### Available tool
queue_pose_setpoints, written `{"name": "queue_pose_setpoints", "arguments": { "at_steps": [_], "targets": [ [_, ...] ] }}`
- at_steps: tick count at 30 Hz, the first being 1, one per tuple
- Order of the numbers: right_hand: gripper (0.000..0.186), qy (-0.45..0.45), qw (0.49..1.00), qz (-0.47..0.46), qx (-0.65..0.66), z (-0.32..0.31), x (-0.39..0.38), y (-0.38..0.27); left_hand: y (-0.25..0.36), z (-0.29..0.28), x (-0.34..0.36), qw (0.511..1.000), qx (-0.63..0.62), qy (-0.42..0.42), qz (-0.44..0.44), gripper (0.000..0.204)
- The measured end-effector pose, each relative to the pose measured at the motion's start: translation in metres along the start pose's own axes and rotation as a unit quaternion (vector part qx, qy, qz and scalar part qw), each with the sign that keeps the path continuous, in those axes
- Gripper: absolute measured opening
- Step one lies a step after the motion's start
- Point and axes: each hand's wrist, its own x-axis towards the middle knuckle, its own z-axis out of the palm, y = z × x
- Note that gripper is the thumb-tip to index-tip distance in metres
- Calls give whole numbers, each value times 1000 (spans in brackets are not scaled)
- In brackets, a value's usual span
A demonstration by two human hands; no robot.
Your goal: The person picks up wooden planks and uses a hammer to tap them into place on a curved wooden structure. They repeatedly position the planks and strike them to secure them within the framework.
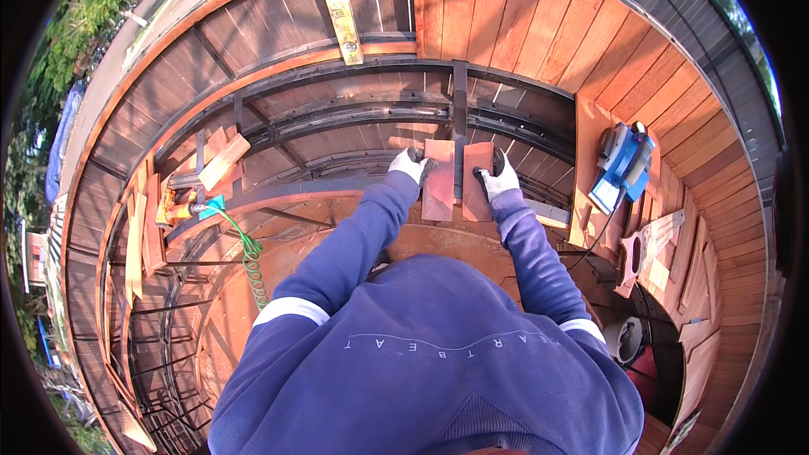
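Observation:
My left hand [411,166], in a white glove with dark fingers, grips the outer edge of a short reddish wooden board [437,181]. A second board [478,185] of similar length is held at its right edge by my right hand [499,175], gloved the same way. The boards stand side by side with a narrow gap between them, in front of a dark metal post [460,101]. Fingers of both hands are bent around the board edges and partly hidden behind them.
Around me curves a dark metal frame [295,126] partly covered with wooden planks [539,21]. A yellow spirit level [339,8] lies across it. At left are an orange power tool [174,207] and a green coiled hose [253,257]; at right, a blue sander [622,167] and a handsaw [645,248].

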Motion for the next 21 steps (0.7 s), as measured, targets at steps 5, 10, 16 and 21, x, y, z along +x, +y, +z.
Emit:
{"name": "queue_pose_setpoints", "arguments": {
  "at_steps": [5, 10, 16, 21],
  "targets": [
    [81, -11, 944, 68, -324, 2, -15, -71, 6, -3, 18, 987, 163, 8, -15, 32],
    [78, -47, 921, 78, -379, -1, -17, -38, -14, -4, 27, 987, 148, -54, -33, 46],
    [77, -47, 917, 109, -381, 4, -16, -52, -2, -14, 22, 974, 193, -120, 2, 45],
    [76, -29, 918, 91, -385, 7, -15, -50, -16, -19, 21, 974, 185, -110, 73, 43]
  ]
}}
